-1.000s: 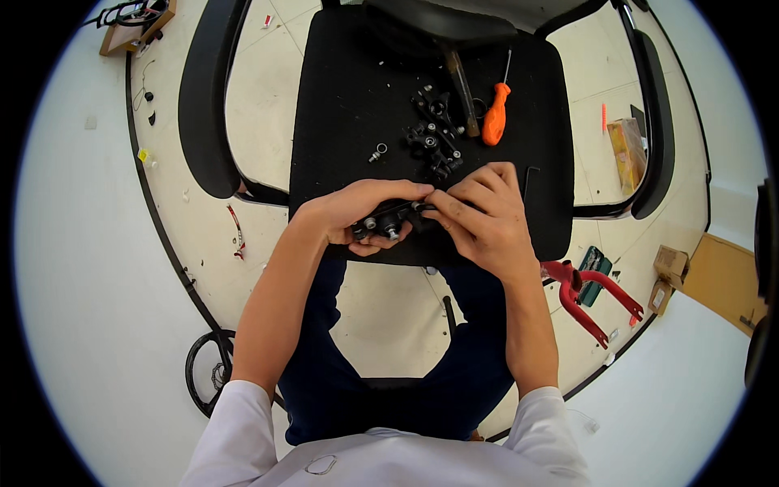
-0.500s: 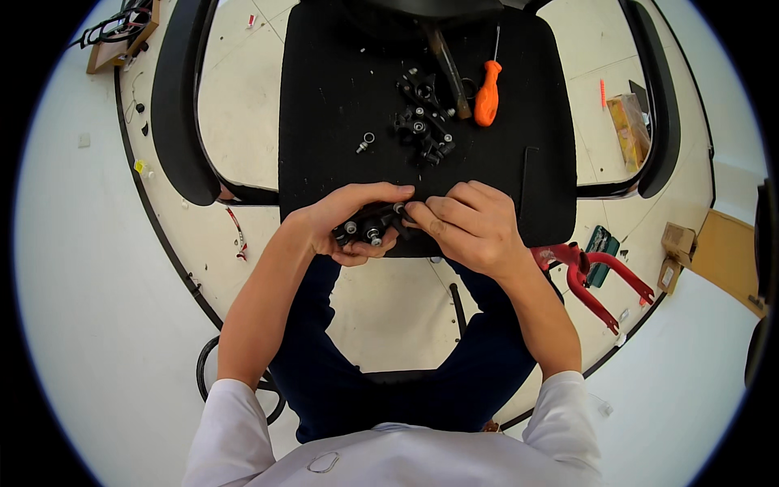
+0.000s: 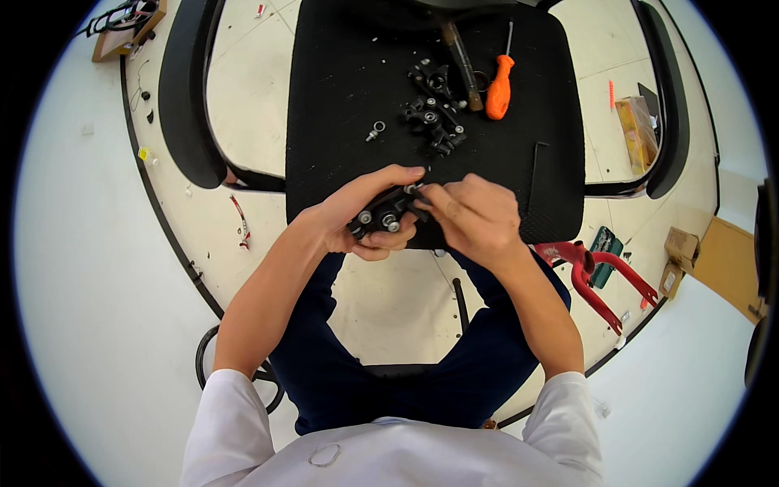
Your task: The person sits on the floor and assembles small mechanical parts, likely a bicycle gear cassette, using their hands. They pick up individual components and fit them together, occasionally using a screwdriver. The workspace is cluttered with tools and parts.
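My left hand (image 3: 341, 209) is wrapped round a black bicycle brake caliper (image 3: 375, 217) with silver bolts, held above the front edge of a black chair seat (image 3: 337, 89). Fingers of my right hand (image 3: 479, 213) pinch at the caliper's right end; the exact part between them is hidden. Farther back on the seat lie more black brake calipers (image 3: 434, 118), close together. To their left is a small silver bolt with a ring (image 3: 375, 131). An orange-handled screwdriver (image 3: 499, 89) and a black hex key (image 3: 533, 178) lie on the right.
Behind the calipers lies a dark, worn rod (image 3: 462, 65). The chair's armrests (image 3: 188, 97) rise on both sides. On the right are a red bicycle fork (image 3: 583, 272), a green case (image 3: 604, 253) and cardboard boxes (image 3: 680, 252). Small parts litter the tiled floor.
Both hands and the caliper have shifted slightly up and right relative to my body. The view has tilted a little, and the grip looks the same.
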`<state>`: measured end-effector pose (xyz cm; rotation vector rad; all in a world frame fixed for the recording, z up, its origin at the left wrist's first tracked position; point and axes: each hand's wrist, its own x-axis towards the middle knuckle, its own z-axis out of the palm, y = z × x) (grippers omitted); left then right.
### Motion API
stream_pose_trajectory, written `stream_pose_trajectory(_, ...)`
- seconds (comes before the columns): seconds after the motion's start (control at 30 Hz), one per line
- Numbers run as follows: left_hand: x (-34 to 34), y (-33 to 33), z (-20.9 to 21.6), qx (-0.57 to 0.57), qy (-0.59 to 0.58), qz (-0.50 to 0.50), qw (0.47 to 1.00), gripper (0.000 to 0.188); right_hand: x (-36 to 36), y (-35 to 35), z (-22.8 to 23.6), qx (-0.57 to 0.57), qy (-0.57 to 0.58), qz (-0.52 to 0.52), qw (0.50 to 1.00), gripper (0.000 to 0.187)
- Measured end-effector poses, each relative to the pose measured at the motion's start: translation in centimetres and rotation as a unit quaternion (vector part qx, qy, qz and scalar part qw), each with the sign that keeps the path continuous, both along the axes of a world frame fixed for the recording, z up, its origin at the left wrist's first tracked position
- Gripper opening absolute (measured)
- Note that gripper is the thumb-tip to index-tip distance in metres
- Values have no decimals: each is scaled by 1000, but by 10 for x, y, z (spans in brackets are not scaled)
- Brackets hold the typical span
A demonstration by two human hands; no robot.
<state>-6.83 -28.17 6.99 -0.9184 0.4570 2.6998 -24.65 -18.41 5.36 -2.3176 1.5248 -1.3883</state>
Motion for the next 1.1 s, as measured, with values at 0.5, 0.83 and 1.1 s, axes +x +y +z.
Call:
stream_pose_trajectory(0.5,-16,-3,7,-229,-50,62,970,51,5,-1,5,173,-193,-103,960,14)
stream_pose_trajectory(0.83,-11,4,-4,-258,-42,51,964,52,7,2,2,138,-125,-58,981,13)
stream_pose_trajectory(1.1,-18,10,1,-271,-64,85,957,48,11,-3,-4,121,-104,-80,984,15)
